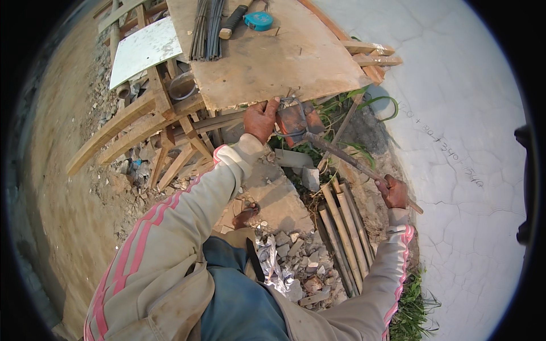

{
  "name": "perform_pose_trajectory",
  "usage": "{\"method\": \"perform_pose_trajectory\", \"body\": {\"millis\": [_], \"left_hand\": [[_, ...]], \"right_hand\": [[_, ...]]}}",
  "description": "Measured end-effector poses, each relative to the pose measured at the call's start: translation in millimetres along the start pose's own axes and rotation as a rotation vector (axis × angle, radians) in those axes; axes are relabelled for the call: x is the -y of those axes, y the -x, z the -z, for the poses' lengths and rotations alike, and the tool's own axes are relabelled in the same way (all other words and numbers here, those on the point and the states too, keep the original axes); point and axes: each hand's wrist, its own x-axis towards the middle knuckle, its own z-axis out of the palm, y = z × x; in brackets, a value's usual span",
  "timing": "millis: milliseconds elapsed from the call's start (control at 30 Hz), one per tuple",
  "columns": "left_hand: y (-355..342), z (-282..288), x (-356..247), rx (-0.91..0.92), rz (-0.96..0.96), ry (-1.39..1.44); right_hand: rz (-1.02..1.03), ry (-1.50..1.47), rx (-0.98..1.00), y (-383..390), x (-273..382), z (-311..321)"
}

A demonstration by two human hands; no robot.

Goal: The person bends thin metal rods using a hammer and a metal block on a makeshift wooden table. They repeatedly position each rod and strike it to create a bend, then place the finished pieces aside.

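My left hand (260,118) grips a bent steel wire stirrup (291,116) at the near edge of a plywood bench top (267,57), pressing it against a rusty block (296,120). My right hand (393,191) is closed around the far end of a long rusty bar (347,159) that runs up-left to the stirrup. Both arms wear beige sleeves with pink stripes.
On the bench lie a bundle of steel rods (206,28), a hammer (233,23) and a blue tape measure (259,20). Bamboo poles (341,227), rubble (290,256) and timber frames (148,125) lie below. A cracked white wall (466,113) stands to the right.
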Motion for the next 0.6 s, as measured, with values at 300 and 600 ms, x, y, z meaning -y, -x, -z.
{"method": "perform_pose_trajectory", "body": {"millis": [300, 600], "left_hand": [[5, 0, -5, 0.007, 0.074, 0.061], [8, 0, -15, -0.004, 0.057, 0.054]], "right_hand": [[0.030, -0.109, 0.031, -4, -5, -2], [0.042, -0.116, 0.035, 0, -15, -25]]}}
